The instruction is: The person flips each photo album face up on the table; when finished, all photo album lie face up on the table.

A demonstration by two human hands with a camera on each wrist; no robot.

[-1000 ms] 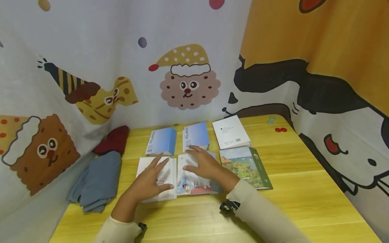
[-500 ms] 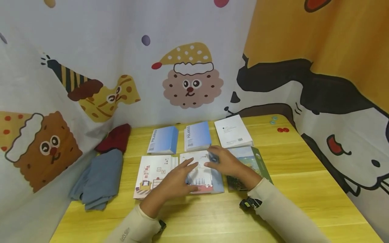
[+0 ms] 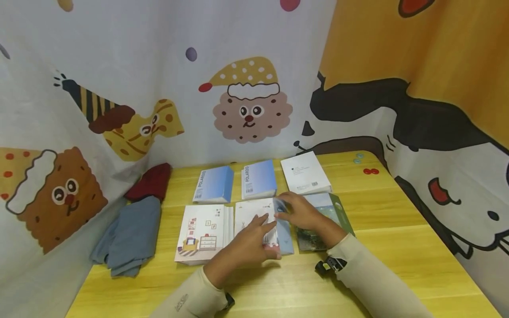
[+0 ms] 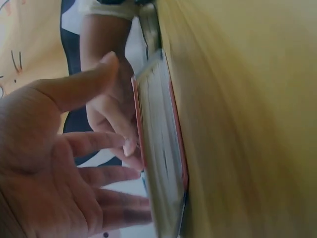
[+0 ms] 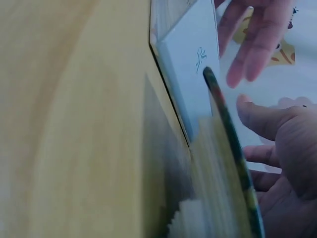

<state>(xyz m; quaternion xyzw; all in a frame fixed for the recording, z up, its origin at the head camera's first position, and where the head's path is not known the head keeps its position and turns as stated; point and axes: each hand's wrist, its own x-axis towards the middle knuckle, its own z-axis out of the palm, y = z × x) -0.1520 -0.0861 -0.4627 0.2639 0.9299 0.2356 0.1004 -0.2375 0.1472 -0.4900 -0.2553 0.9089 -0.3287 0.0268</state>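
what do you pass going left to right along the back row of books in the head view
left blue book → right blue book → white book, then small round stickers near the table's far right corner

We see a yellow wooden surface (image 3: 397, 247) enclosed by cartoon-printed curtains (image 3: 246, 106), white behind, orange (image 3: 417, 39) at right.
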